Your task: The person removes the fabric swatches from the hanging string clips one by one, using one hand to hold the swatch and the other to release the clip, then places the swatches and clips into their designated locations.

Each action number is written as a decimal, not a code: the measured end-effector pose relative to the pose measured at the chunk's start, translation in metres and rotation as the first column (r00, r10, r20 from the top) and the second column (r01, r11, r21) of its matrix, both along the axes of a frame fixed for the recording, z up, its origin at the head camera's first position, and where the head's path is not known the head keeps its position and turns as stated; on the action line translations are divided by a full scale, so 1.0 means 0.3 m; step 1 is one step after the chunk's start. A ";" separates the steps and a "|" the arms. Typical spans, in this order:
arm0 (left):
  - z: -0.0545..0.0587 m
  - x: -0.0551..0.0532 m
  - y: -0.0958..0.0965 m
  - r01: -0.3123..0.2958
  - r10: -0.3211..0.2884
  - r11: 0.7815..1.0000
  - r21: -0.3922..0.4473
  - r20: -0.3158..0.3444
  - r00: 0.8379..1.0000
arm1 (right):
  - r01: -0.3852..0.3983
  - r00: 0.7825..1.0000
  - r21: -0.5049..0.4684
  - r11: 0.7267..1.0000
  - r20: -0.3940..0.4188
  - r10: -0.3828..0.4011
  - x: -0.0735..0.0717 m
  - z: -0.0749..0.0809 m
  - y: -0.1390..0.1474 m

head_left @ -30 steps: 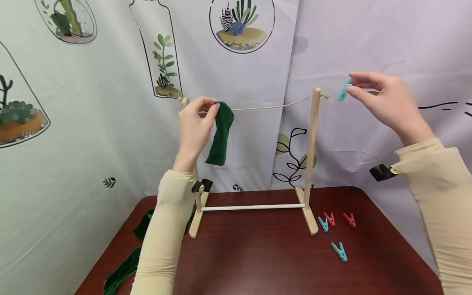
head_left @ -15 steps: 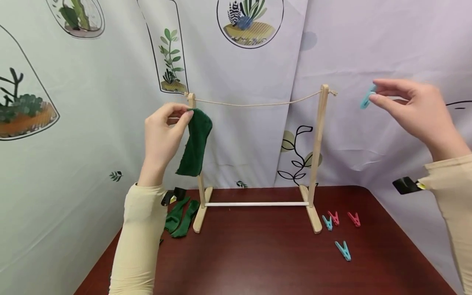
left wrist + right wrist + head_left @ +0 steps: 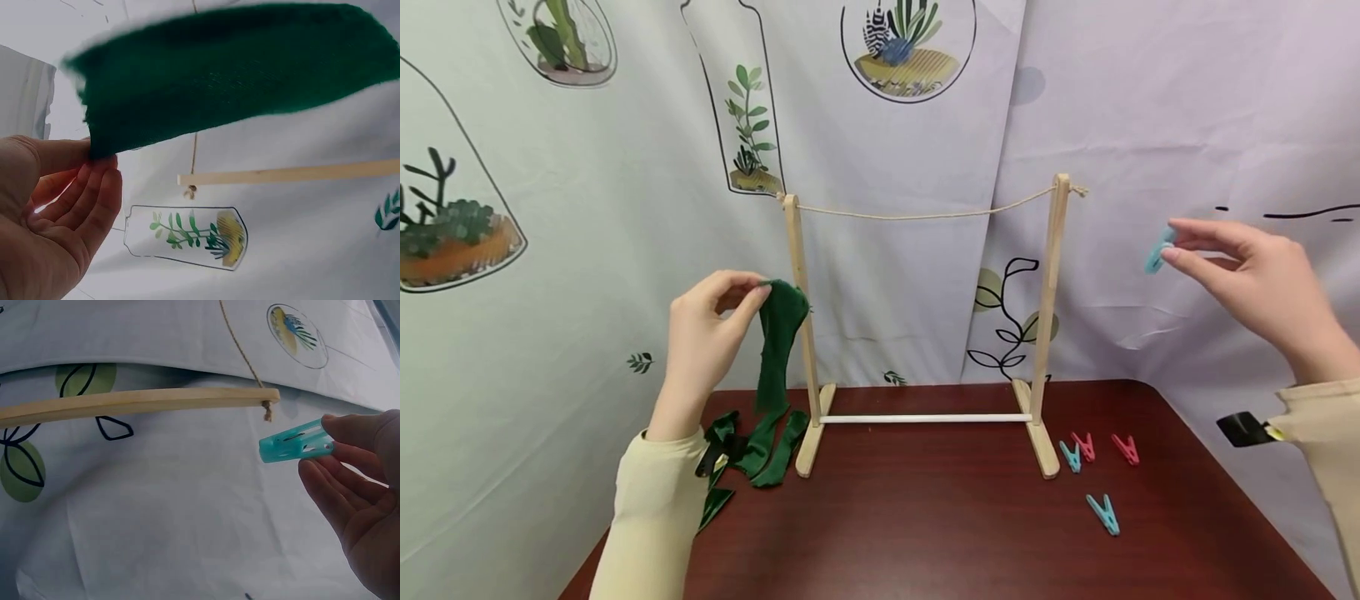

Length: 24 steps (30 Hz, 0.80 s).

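My left hand (image 3: 711, 333) pinches a dark green strip of velvety cloth (image 3: 781, 333) by its top corner, left of the wooden rack's left post (image 3: 800, 275). The strip hangs down; in the left wrist view the cloth (image 3: 237, 75) stretches out from thumb and fingertips. Off to the right of the rack, my right hand (image 3: 1255, 283) pinches a light blue clothespin (image 3: 1160, 250) between thumb and fingers. The same clothespin (image 3: 295, 442) shows near the post's knotted end in the right wrist view. A thin cord (image 3: 917, 217) sags between the two posts with nothing hanging on it.
More green cloth pieces (image 3: 778, 454) lie on the dark red table (image 3: 925, 517) by the rack's left foot. Right of the rack's right foot (image 3: 1037, 442) are two red clothespins (image 3: 1126, 450) and two blue clothespins (image 3: 1103, 514). A white bar (image 3: 925, 419) joins the posts low down.
My left hand has moved left and down from the cord with the green cloth. The right hand has shifted right and lowered, still holding the blue clothespin.
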State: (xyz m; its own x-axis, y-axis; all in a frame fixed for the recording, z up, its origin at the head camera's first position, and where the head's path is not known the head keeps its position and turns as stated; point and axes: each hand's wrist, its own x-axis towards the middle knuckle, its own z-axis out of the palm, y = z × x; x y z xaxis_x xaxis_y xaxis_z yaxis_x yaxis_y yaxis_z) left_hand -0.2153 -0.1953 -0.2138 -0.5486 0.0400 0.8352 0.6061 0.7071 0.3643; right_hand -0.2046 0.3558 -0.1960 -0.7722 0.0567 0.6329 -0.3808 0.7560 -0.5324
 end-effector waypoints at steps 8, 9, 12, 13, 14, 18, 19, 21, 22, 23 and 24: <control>-0.078 0.056 -0.054 -0.017 0.019 0.999 -0.037 0.048 0.999 | 0.002 0.999 0.010 1.000 0.039 -0.003 0.029 -0.080 0.009; -0.088 0.063 -0.061 -0.018 0.021 0.999 -0.042 0.056 0.998 | 0.002 0.999 0.010 1.000 0.039 -0.003 0.032 -0.087 0.010; -0.118 0.080 -0.078 -0.023 0.028 0.998 -0.057 0.080 0.996 | 0.005 0.999 0.008 1.000 0.051 -0.006 0.042 -0.108 0.015; -0.129 0.087 -0.085 -0.028 0.033 0.998 -0.062 0.088 0.996 | 0.007 0.998 0.006 1.000 0.060 -0.007 0.045 -0.116 0.017; -0.139 0.092 -0.091 -0.033 0.039 0.997 -0.067 0.097 0.994 | 0.008 0.998 0.003 1.000 0.069 -0.008 0.048 -0.125 0.018; -0.180 0.109 -0.115 -0.046 0.054 0.996 -0.071 0.127 0.990 | 0.018 0.995 0.009 1.000 0.097 -0.019 0.058 -0.170 0.022; -0.192 0.112 -0.121 -0.051 0.060 0.996 -0.071 0.131 0.990 | 0.024 0.995 0.019 1.000 0.099 -0.026 0.059 -0.182 0.022; -0.215 0.118 -0.133 -0.049 0.057 0.997 -0.060 0.144 0.988 | 0.034 0.993 0.032 0.999 0.110 -0.037 0.062 -0.206 0.021; -0.227 0.121 -0.138 -0.047 0.055 0.997 -0.057 0.150 0.987 | 0.036 0.992 0.033 0.999 0.117 -0.040 0.064 -0.218 0.022; -0.240 0.125 -0.143 -0.045 0.053 0.998 -0.054 0.156 0.986 | 0.038 0.991 0.033 0.999 0.126 -0.042 0.067 -0.230 0.022; -0.253 0.129 -0.148 -0.045 0.053 0.998 -0.054 0.162 0.985 | 0.040 0.991 0.032 0.999 0.130 -0.044 0.070 -0.242 0.024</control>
